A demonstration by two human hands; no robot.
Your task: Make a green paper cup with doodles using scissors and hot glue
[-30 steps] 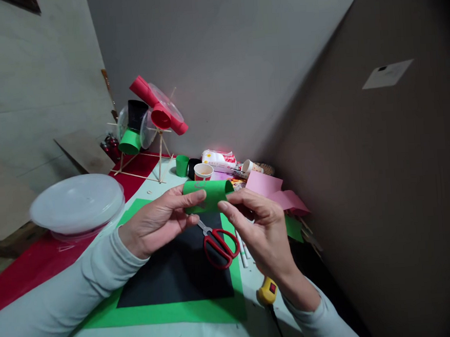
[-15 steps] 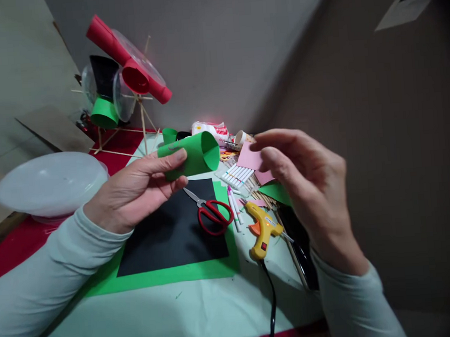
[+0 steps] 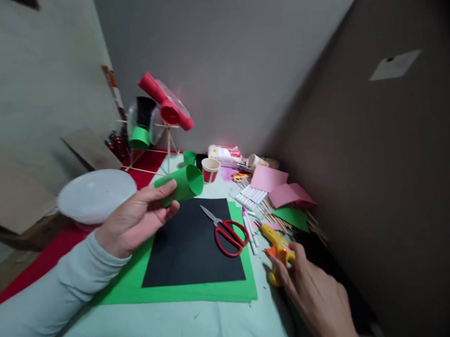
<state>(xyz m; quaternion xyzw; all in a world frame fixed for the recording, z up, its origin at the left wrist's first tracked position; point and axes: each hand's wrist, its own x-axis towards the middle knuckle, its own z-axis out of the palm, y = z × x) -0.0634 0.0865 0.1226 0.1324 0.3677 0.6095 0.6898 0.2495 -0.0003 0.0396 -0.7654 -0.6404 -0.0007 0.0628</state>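
Observation:
My left hand (image 3: 141, 215) pinches a rolled green paper tube (image 3: 183, 184) between thumb and fingers, its open end facing right, above the sheets. At the lower right, my right hand (image 3: 310, 291) has its thumb and fingers around the back of a yellow hot glue gun (image 3: 278, 239) with an orange trigger. The glue gun's nozzle points up and left; my hand partly covers its body. Red-handled scissors (image 3: 230, 236) lie on a black sheet (image 3: 188, 258), which rests on larger green sheets (image 3: 180, 294). White markers (image 3: 249, 231) are beside the scissors' handles.
A white plastic bowl (image 3: 98, 193) stands at left. Behind it is a stick frame carrying red (image 3: 164, 103), black and green paper tubes with clear discs. A paper cup (image 3: 210, 169), a marker pack (image 3: 251, 196), pink paper (image 3: 269, 176) and wooden sticks crowd the back right.
My right hand has moved down from beside the pink paper to the glue gun and gripped it. My left hand still holds the green tube. The view has shifted.

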